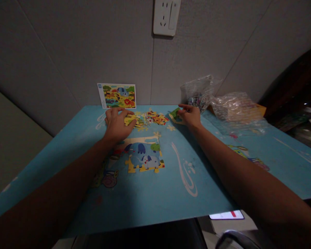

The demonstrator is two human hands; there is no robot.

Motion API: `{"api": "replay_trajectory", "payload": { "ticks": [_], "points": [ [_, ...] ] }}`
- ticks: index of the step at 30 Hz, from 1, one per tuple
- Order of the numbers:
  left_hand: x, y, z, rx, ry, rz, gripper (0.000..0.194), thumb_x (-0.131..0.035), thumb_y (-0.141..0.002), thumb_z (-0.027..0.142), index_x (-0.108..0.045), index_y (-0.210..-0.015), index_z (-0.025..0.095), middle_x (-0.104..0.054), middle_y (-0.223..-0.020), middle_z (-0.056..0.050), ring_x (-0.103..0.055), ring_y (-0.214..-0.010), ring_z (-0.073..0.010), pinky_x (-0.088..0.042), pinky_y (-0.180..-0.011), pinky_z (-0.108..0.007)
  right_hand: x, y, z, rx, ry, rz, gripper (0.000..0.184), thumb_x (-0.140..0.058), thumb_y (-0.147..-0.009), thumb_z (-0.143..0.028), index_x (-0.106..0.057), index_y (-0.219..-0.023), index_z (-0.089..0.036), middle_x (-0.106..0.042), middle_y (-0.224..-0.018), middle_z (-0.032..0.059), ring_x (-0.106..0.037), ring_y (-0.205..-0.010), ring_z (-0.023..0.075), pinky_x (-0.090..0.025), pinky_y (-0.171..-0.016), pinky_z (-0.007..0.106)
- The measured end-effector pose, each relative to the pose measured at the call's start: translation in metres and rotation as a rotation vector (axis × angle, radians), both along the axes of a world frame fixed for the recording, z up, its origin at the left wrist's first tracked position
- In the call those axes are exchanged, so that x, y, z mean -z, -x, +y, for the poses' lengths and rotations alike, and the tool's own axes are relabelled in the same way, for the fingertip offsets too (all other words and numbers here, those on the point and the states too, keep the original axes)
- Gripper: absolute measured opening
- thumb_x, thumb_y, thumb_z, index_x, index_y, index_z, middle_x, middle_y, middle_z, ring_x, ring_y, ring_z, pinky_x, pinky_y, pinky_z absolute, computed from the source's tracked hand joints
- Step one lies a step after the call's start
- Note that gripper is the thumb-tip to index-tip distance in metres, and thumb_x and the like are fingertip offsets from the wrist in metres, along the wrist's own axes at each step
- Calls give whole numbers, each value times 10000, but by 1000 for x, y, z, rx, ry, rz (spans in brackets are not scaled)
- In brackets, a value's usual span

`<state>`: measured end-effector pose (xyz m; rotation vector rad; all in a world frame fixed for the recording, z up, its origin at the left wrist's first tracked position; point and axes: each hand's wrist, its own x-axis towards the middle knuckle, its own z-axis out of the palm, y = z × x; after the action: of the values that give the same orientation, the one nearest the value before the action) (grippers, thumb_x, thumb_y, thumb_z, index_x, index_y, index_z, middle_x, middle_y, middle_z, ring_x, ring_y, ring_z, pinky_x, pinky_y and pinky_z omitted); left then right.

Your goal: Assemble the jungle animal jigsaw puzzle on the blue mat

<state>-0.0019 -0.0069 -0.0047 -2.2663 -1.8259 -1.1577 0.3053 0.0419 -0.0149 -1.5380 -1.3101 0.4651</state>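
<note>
My left hand [117, 125] rests at the left of a loose pile of jigsaw puzzle pieces [157, 118], fingers apart and curved. Yellow puzzle pieces [131, 120] lie between its thumb and forefinger. Right of the pile, my right hand [191, 116] pinches a green puzzle piece [175, 113] with a pale edge, tilted up off the table. Nearer to me lies a joined section of puzzle [146, 155] with blue elephants; my left wrist partly covers its left side. A picture card [119, 96] showing animals leans against the wall behind my left hand.
The light blue table [155, 200] carries printed patterns. A clear bag [197, 95] with small colourful contents stands at the back right, beside crumpled clear plastic packaging [235, 107]. A wall socket [166, 17] is above. Below the front edge, a lit phone [226, 215] shows.
</note>
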Motion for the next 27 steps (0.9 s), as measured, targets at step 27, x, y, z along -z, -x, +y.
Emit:
{"api": "replay_trajectory", "payload": {
  "ticks": [27],
  "points": [
    [-13, -21, -9, 198, 118, -681, 74, -643, -760, 222, -580, -747, 186, -663, -609, 5, -638, -570, -129, -498, -578, -224, -12, 87, -51, -386, -70, 908, 177, -726, -689, -176, -550, -692, -191, -546, -544, -38, -543, -519, 99, -479, -540, 238]
  ]
}}
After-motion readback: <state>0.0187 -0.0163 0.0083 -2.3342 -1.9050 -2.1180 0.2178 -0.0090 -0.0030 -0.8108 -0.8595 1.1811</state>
